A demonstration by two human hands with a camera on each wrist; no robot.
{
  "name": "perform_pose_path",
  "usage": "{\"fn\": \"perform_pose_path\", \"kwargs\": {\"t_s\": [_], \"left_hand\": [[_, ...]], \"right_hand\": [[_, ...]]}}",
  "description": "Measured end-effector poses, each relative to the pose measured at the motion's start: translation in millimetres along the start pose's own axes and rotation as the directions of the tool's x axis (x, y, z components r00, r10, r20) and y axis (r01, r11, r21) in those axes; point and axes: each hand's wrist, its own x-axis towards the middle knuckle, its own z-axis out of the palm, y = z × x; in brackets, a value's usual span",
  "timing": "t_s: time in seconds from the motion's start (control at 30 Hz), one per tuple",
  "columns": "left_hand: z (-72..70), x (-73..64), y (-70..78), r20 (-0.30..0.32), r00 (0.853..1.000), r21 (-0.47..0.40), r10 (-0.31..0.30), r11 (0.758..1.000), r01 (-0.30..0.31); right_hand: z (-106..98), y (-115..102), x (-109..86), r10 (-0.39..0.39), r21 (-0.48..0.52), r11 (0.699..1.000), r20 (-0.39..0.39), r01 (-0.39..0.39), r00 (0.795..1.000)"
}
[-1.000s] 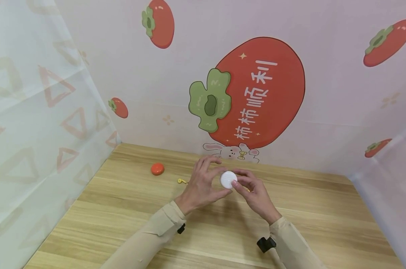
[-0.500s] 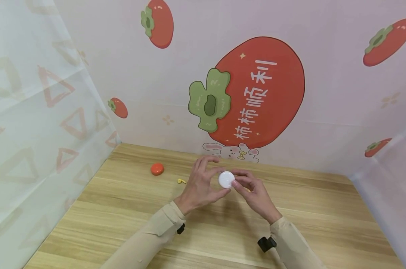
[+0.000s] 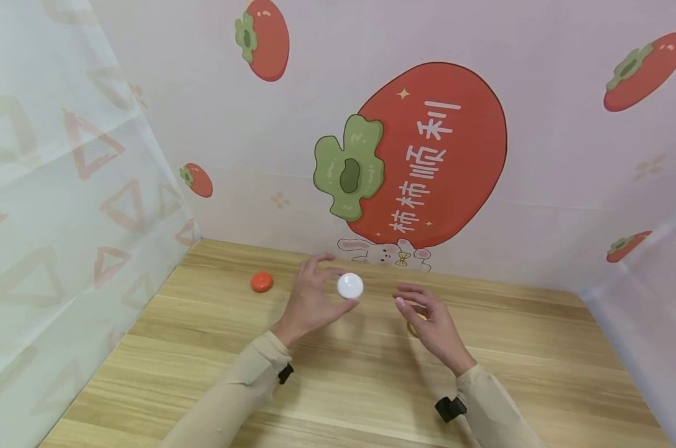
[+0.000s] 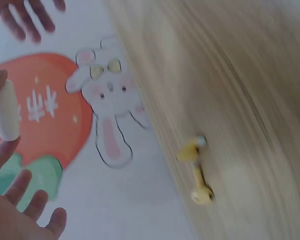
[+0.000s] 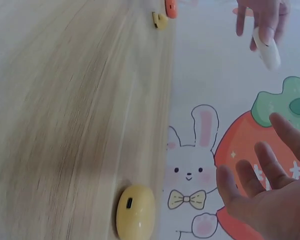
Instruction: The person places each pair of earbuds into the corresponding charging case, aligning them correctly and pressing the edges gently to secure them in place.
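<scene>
My left hand pinches a round white earbud case between thumb and fingers, held up above the table. In the left wrist view the case shows edge-on as a thick white disc. My right hand is off to the right, apart from the case, its fingers relaxed with nothing in them. Partly hidden under that hand in the head view lies a yellow earbud case; the right wrist view shows a small dark port on it. Two yellow earbuds lie on the wood, hidden behind my left hand in the head view.
A glossy orange case rests at the back left of the wooden table. Behind the table rises a wall cloth printed with persimmons and a rabbit. More printed cloth closes off the left side.
The right hand has let go of the white earbud case and drawn slightly right. The left hand has carried the case left and a little up, covering the earbud seen earlier.
</scene>
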Motion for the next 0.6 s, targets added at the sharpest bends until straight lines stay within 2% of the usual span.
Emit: {"fn": "perform_pose_path", "kwargs": {"t_s": [0.1, 0.2, 0.47, 0.6], "left_hand": [[-9.7, 2.0, -10.4, 0.007, 0.996, 0.005, -0.084, 0.996, 0.084], [-19.4, 4.5, -22.1, -0.002, 0.990, 0.013, -0.143, 0.990, 0.143], [-44.7, 9.2, -54.1, -0.069, 0.983, 0.091, -0.168, 0.980, 0.174], [-54.9, 9.1, -69.1, -0.081, 0.980, 0.133, -0.180, 0.973, 0.189]], "right_hand": [[-3, 4, -1.1, -0.003, -0.011, 1.000, -0.006, 0.003, 1.000], [-5, 6, -2.5, -0.016, -0.019, 1.000, -0.006, 0.016, 1.000], [-10, 8, -6.4, -0.019, -0.020, 1.000, 0.014, 0.019, 1.000], [-10, 9, -7.8, -0.012, -0.031, 0.999, 0.021, 0.013, 1.000]]}}
